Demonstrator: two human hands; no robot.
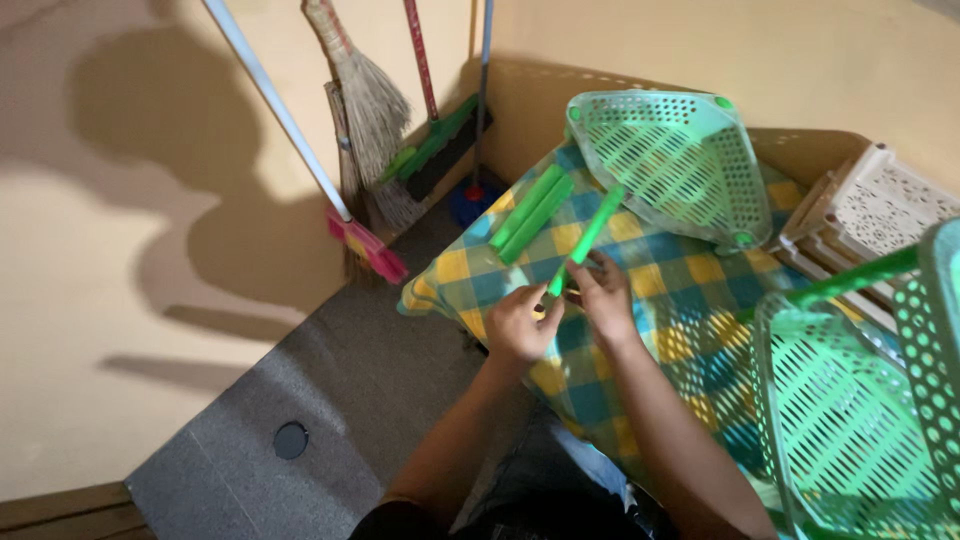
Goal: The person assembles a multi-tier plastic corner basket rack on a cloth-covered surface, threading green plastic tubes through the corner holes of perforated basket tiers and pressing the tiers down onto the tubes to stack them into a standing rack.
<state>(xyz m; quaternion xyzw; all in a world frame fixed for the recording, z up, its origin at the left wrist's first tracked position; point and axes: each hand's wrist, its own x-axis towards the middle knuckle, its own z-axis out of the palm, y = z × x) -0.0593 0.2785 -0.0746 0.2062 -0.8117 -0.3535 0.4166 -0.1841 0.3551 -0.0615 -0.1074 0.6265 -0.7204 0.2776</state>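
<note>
Item in hand: one green plastic rod (586,240), a slim post of the kind that joins shelf tiers, lying at a slant over a blue-and-yellow checked cloth (640,250) near the middle of the scene, its far end pointing up and to the right. The left hand (520,325) has fingers curled shut about the near end of the rod; the right hand (603,295) pinches that same end from the other side, fingertips closed, though what exactly sits between them is too small to tell. Handling note, as a judgement: the work at the rod's near end would go best with one hand bracing the shaft steady and the other turning or pressing squarely along its axis, as thin plastic of this sort is apt to flex or crack if levered sideways. Count of further pieces: two more green rods (530,213) lying side by side on the cloth, just left of the held one; one green perforated corner shelf tray (680,165) at the far right of the cloth; one assembled green perforated rack (860,420) at near right, partly out of view; one stack of pale cream perforated trays (870,215) at far right. Against the far wall on the left: one straw broom (370,110), one pink-headed brush on a pale handle (365,245), one green-headed brush (435,145), one blue-based pole (478,130).
</note>
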